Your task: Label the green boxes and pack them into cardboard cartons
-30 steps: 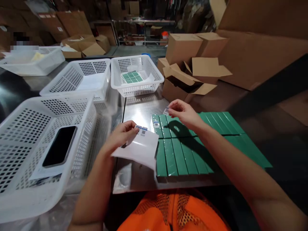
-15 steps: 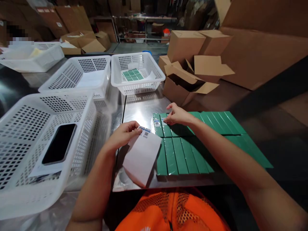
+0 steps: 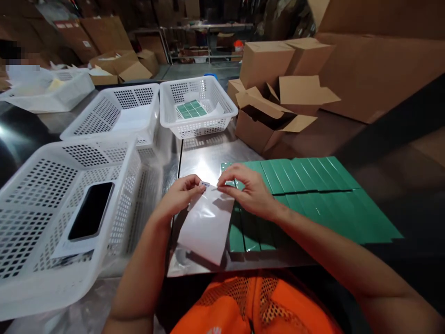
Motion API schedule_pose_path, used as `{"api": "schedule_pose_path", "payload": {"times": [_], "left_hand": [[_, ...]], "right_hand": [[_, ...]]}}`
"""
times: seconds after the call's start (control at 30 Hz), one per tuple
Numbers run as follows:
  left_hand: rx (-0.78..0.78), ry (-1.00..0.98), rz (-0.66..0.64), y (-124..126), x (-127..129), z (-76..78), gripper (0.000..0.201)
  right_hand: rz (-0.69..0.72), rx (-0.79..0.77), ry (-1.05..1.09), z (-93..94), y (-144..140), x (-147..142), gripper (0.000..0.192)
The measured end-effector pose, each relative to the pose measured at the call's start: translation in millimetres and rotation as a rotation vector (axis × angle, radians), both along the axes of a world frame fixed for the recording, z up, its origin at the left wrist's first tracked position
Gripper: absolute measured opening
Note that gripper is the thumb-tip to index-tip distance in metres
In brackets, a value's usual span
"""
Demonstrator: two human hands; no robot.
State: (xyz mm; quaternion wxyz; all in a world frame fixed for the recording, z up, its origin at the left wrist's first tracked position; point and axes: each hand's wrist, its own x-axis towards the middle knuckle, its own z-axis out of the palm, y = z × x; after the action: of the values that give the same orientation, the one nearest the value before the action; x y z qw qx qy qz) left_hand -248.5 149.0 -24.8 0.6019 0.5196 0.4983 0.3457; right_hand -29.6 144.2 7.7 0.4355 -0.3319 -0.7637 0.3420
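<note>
The small barcode label (image 3: 205, 184) sits at the top edge of the white backing sheet (image 3: 207, 222), which slopes down from my hands toward the table edge, just left of the rows of green boxes (image 3: 302, 185). My left hand (image 3: 179, 195) is pinched shut on the sheet's top corner, thumb and fingers clamped right beside the label. My right hand (image 3: 248, 190) comes in from the other side with fingertips drawn together at the label's right edge; I cannot tell whether they have a grip on it or are only touching it.

To do this well, I think I should hold the sheet taut with my left hand so it does not flap, and lift the label from one corner, peeling low and slow so it does not curl or tear. I would touch only the edge of the sticky side.

The green boxes lie flat, side by side on the steel table (image 3: 205, 160). To my left stands a white mesh basket (image 3: 41, 195) holding a black phone (image 3: 91, 216); farther off, another basket (image 3: 198, 109) holds green boxes, with open cardboard cartons (image 3: 274, 111) beside it.
</note>
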Motion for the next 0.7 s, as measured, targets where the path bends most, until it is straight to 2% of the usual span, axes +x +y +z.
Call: {"api": "schedule_pose_path", "payload": {"times": [0.1,0.2,0.27,0.33,0.37,0.5,0.7], "left_hand": [[-0.002,-0.007,0.083,1,-10,5.7,0.037],[0.014,-0.039,0.156,3,-18,9.3,0.033],[0.008,-0.052,0.168,3,-20,10.5,0.032],[-0.004,-0.043,0.166,4,-20,11.1,0.032],[-0.008,-0.032,0.165,4,-19,11.1,0.032],[0.000,-0.011,0.169,4,-18,10.2,0.032],[0.017,-0.019,0.137,4,-20,6.8,0.030]], "right_hand": [[0.022,-0.317,0.185,8.0,-5,16,0.013],[0.073,-0.707,0.103,-0.9,-14,31,0.023],[0.093,-0.888,0.015,-12.5,-23,36,0.046],[0.069,-0.946,-0.044,-23.5,-31,35,0.077],[0.050,-0.936,-0.070,-27.9,-34,34,0.084],[-0.014,-0.913,-0.123,-36.1,-35,30,0.074],[-0.064,-0.969,-0.114,-32.2,-28,27,0.066]]}}
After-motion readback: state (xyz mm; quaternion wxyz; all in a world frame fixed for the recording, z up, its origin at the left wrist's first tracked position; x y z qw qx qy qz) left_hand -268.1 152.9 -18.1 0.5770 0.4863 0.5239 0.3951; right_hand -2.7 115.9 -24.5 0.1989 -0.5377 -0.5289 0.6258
